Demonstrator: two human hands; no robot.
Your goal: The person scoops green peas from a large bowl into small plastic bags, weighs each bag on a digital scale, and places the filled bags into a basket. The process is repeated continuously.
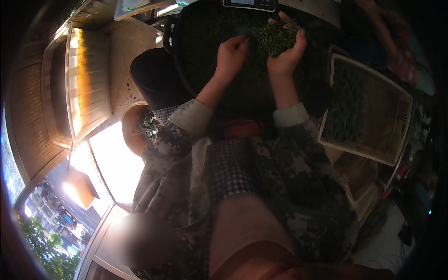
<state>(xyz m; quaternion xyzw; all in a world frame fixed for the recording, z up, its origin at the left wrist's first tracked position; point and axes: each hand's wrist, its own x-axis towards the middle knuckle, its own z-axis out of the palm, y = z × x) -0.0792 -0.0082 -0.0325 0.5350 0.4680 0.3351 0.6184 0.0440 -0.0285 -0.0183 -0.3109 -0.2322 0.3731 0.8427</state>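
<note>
A bunch of small round green berries, like green peppercorns (pixel 278 40), rests in my right hand (pixel 287 60). The fingers and thumb of that hand curl round the bunch from the right side. Just to its left is my left hand (pixel 232 57), with its fingers closed in a pinch. Something dark and bluish shows at those fingertips, too blurred to name. Both hands are over a wide black tub (pixel 181 70) that holds a dark green mass, its details lost in shadow.
A digital scale (pixel 249 3) stands at the tub's far edge. On the right is a pale-rimmed crate (pixel 368 151) with green stuff inside. A round brown bowl (pixel 130 133) with stems sits to the left, near bright light. Another person's arm (pixel 383 32) shows at far right.
</note>
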